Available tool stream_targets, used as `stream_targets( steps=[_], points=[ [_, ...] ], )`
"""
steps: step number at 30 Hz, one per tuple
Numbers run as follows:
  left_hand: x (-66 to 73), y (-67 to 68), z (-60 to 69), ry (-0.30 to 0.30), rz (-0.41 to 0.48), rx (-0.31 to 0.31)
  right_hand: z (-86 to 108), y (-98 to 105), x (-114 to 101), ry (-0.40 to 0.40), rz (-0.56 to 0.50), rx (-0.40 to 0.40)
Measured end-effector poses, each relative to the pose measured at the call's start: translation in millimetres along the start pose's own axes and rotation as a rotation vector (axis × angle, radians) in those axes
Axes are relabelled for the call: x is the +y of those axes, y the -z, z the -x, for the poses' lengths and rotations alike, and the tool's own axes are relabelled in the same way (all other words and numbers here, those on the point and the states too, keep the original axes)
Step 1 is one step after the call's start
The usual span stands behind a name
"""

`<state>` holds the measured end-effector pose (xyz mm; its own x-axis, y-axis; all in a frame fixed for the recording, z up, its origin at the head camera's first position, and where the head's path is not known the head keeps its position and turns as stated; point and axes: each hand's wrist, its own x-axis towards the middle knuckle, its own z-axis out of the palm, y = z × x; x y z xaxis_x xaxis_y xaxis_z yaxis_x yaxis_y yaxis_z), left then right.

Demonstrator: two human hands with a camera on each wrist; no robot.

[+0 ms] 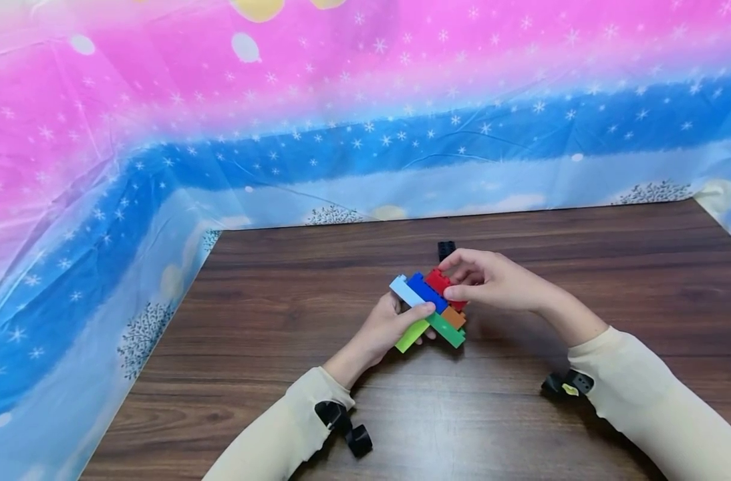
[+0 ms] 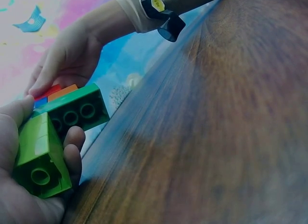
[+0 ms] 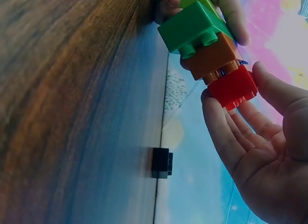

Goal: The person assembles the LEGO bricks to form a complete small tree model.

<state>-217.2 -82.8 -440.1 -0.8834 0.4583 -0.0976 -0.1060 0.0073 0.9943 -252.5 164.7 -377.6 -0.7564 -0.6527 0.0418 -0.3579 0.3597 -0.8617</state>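
Above the table, the left hand point(image 1: 387, 325) grips a cluster of joined toy building bricks, its thumb lying across the blue brick point(image 1: 426, 292). The cluster also has a light blue brick point(image 1: 405, 291), a lime green brick point(image 2: 40, 154), a green brick point(image 1: 448, 330) and an orange brick point(image 3: 211, 58). At the cluster's far end is a red brick point(image 3: 234, 87), pinched between thumb and fingers of the right hand point(image 1: 494, 280). In the right wrist view the red brick sits against the orange one; whether it is fully pressed on I cannot tell.
A black brick point(image 1: 446, 250) stands on the brown wooden table point(image 1: 269, 321), just beyond the right hand. Behind the table hangs a pink and blue snowflake cloth point(image 1: 353, 133). Black straps with small devices point(image 1: 344, 424) are on both wrists.
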Motion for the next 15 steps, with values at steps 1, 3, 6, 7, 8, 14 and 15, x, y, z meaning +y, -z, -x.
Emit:
stream_targets(
  steps=[1,3,6,7,8,14,15],
  points=[
    [-0.2,0.2,0.0,0.001,-0.001,0.0,0.1,0.3,0.1,0.002,-0.008,-0.008],
    [-0.5,0.4,-0.1,0.003,-0.001,-0.001,0.2,0.3,0.7,0.001,-0.018,-0.019],
    [-1.0,0.8,-0.2,0.0,-0.003,-0.004,0.1,-0.5,2.1,-0.004,-0.03,-0.026],
    [-1.2,1.0,-0.2,-0.003,-0.003,-0.005,0.2,-0.8,2.8,-0.005,-0.033,-0.025],
    [-1.3,1.1,-0.2,-0.008,-0.003,-0.005,0.2,-1.4,3.0,-0.006,-0.033,-0.021],
    [-1.4,1.2,0.9,-0.02,0.01,-0.002,0.0,-4.5,4.6,0.028,-0.025,0.012],
    [-1.3,1.0,1.3,-0.018,0.011,-0.002,0.1,-5.0,5.1,0.034,-0.028,0.014]
  ],
)
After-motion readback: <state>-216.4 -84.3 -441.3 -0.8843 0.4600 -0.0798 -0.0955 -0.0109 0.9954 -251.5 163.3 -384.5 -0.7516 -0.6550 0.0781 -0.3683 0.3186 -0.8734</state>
